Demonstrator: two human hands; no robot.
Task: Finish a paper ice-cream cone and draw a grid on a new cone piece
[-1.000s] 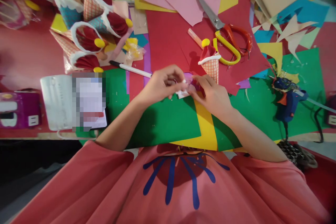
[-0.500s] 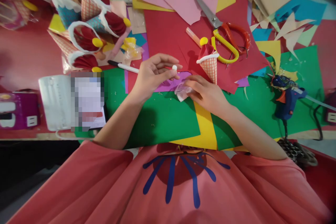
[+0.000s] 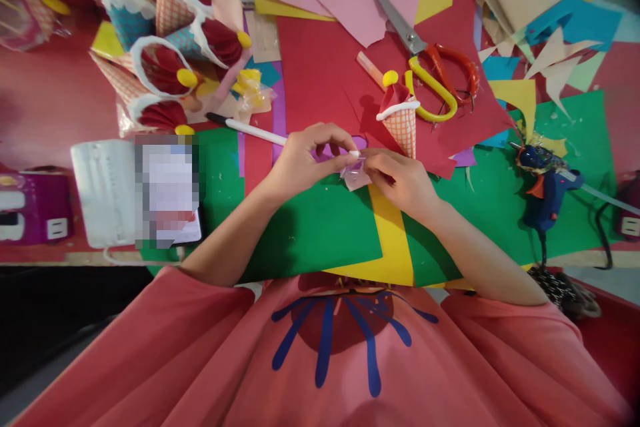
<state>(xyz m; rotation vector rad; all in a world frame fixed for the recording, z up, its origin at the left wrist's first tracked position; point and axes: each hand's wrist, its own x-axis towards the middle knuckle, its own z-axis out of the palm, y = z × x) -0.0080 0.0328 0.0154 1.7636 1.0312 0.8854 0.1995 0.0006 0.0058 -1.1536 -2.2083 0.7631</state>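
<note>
My left hand (image 3: 315,157) pinches a small white ball (image 3: 355,154) between thumb and forefinger. Fingertip to fingertip with it, my right hand (image 3: 400,180) is closed on a small clear plastic wrapper (image 3: 356,175), which hangs below the ball. Both hands are over a purple paper piece (image 3: 327,155) and the green paper (image 3: 310,227). Just beyond my right hand lies a small paper cone (image 3: 403,130) in orange check, with a white rim, red filling and a yellow ball on top. A white pen (image 3: 255,131) with a black end lies behind my left hand.
Large scissors (image 3: 420,53) with red and yellow handles lie on red paper. A blue glue gun (image 3: 550,193) is at the right. Several decorated cones (image 3: 163,67) crowd the upper left, above a phone (image 3: 173,193) and a white box (image 3: 103,193). Paper scraps (image 3: 557,70) cover the upper right.
My left hand has moved right and slightly down, bringing the white ball to the wrapper at my right hand. My right hand has barely shifted.
</note>
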